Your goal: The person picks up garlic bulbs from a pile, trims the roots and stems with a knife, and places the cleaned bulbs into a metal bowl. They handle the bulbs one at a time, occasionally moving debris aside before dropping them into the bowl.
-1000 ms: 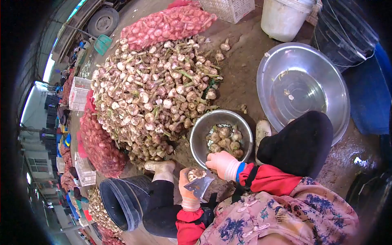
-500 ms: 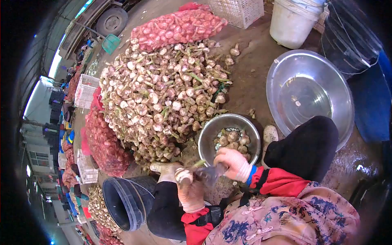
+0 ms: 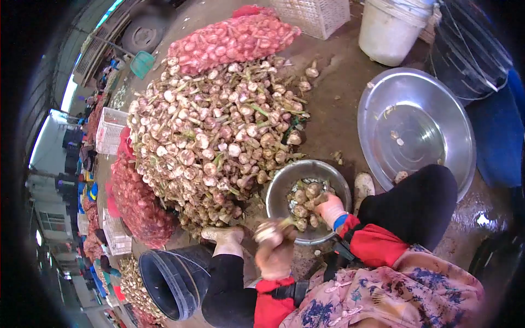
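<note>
Currently holds blurred garlic bulb [image 3: 268,232] in left hand [image 3: 275,258], fingers clamped on it, near small metal bowl [image 3: 278,198]. Reaches with right hand [image 3: 331,210] into bowl, against other bulbs [image 3: 313,190]; cannot tell finger closure. Adjoins, beyond, large garlic heap [image 3: 208,142].

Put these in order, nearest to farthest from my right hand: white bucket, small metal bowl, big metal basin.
1. Small metal bowl: your right hand is at its right side.
2. Big metal basin: ahead and to the right.
3. White bucket: farther ahead, beyond the basin.
</note>
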Demonstrator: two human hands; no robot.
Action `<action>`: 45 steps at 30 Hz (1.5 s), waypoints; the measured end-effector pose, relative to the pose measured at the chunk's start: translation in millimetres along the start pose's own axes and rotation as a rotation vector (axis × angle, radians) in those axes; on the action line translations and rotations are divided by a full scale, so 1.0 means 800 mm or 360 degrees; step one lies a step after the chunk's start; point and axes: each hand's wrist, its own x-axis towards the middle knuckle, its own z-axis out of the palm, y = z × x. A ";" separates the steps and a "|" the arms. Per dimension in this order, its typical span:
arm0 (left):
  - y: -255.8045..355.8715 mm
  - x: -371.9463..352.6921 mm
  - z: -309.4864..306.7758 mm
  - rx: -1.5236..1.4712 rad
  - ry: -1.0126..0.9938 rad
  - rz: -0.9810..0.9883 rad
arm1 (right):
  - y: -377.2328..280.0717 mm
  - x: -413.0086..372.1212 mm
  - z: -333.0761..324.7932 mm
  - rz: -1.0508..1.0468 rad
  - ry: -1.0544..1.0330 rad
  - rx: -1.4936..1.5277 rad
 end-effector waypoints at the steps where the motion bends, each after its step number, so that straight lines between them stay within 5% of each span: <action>1: -0.011 0.014 -0.016 -0.0023 -0.0089 -0.0213 | -0.021 -0.010 -0.004 -0.0067 -0.0028 0.0247; 2: -0.033 0.039 -0.043 -0.0051 -0.0189 -0.0421 | -0.044 -0.017 -0.009 -0.0139 -0.0053 0.0493; 5: -0.114 0.092 -0.122 0.0902 0.0106 -0.0817 | -0.042 -0.015 0.005 -0.0256 -0.0081 0.0755; 8: -0.160 0.159 -0.180 0.2015 0.0370 -0.0596 | -0.074 -0.045 -0.009 -0.0249 -0.0043 0.0389; 10: -0.104 0.186 -0.128 0.1062 0.0523 -0.0280 | -0.057 -0.036 0.002 -0.0252 0.0016 0.0347; 11: -0.091 0.210 -0.113 0.1000 0.0769 0.0030 | -0.053 -0.031 0.005 -0.0209 -0.0042 0.0395; 12: -0.083 0.245 -0.118 0.0799 0.0893 -0.0004 | -0.049 -0.027 0.008 -0.0166 -0.0101 0.0441; 13: -0.069 0.270 -0.117 0.0743 0.0687 0.0200 | -0.043 -0.024 0.011 -0.0103 -0.0171 0.0517; 14: -0.087 0.321 -0.164 0.0981 0.0642 0.0377 | -0.045 -0.023 0.013 -0.0098 -0.0176 0.0501; 15: -0.078 0.341 -0.156 0.1319 0.1034 0.0080 | -0.053 -0.026 0.013 -0.0061 -0.0220 0.0511; 18: -0.078 0.406 -0.185 0.2134 0.1010 -0.0148 | -0.090 -0.035 0.008 0.0031 -0.0312 0.0489; 19: -0.050 0.390 -0.128 0.1508 0.1259 -0.0375 | -0.088 -0.030 0.010 0.0027 -0.0291 0.0457; 22: -0.150 0.470 -0.329 0.2332 0.0655 0.0111 | -0.061 -0.024 0.018 0.0007 -0.0257 0.0368; 25: -0.057 0.354 -0.122 0.0770 0.1146 0.0116 | -0.045 -0.018 0.022 -0.0038 -0.0207 0.0341; 28: -0.038 0.281 -0.113 0.0919 0.0418 0.0217 | -0.070 -0.032 0.016 -0.0018 -0.0239 0.0486; 31: -0.007 0.177 -0.070 0.0838 0.0161 -0.0013 | -0.097 -0.050 0.007 -0.0058 -0.0331 0.0671; 34: 0.011 0.113 -0.070 0.1164 -0.0189 -0.0014 | -0.123 -0.072 -0.011 -0.0230 -0.0409 0.0210; 36: 0.013 0.081 -0.079 0.1196 -0.0177 -0.0165 | -0.089 -0.071 0.001 -0.0782 -0.0358 -0.0015; 38: 0.022 0.044 -0.059 0.1740 -0.0052 0.0203 | -0.112 -0.091 -0.012 -0.1039 -0.0526 -0.0586; 42: 0.034 0.002 -0.046 0.1449 -0.0242 0.0098 | -0.123 -0.122 -0.015 -0.1285 -0.0725 -0.0993; 43: 0.028 0.004 -0.060 0.1618 -0.0348 0.0368 | -0.126 -0.128 -0.015 -0.1325 -0.0763 -0.1077; 45: 0.026 -0.004 -0.058 0.1639 -0.0296 0.0367 | -0.125 -0.133 -0.013 -0.1376 -0.0779 -0.1169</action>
